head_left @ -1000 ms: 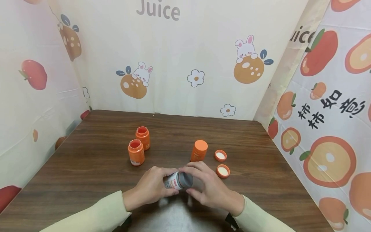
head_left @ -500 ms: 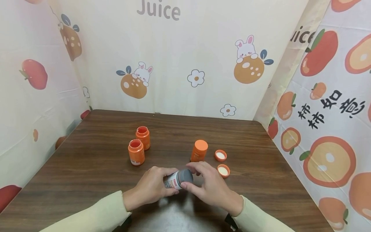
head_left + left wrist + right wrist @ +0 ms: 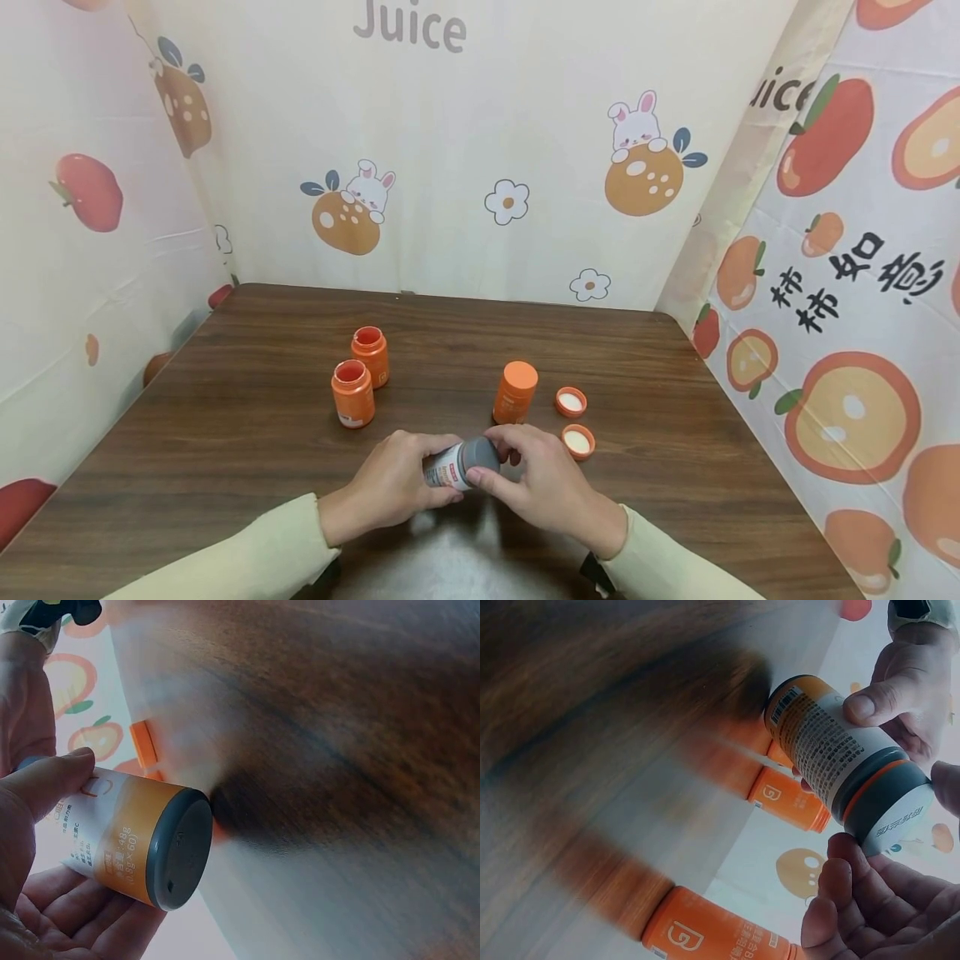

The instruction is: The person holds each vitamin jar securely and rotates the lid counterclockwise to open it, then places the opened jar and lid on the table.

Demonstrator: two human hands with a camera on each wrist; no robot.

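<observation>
Tilted on its side above the table's near part is a supplement bottle (image 3: 446, 471) with a grey base and a white and orange label. My left hand (image 3: 390, 482) grips its body, the thumb lying across the label in the left wrist view. My right hand (image 3: 551, 485) pinches the grey cap (image 3: 482, 453) between thumb and fingertips. The right wrist view shows the pale top of the cap (image 3: 889, 810) and an orange band between it and the bottle's neck. The inside of the bottle is hidden.
Two open orange bottles, one nearer (image 3: 353, 404) and one farther (image 3: 373, 362), stand left on the brown table (image 3: 225, 417). Just beyond my right hand stands a capped orange bottle (image 3: 516, 392). Two upturned orange lids, the farther (image 3: 571, 403) and nearer (image 3: 577, 442), lie right of it.
My right hand's fingers have shifted around the cap, uncovering more of its side, and its fingertips have drawn slightly toward me. My left hand keeps the bottle in the same spot.
</observation>
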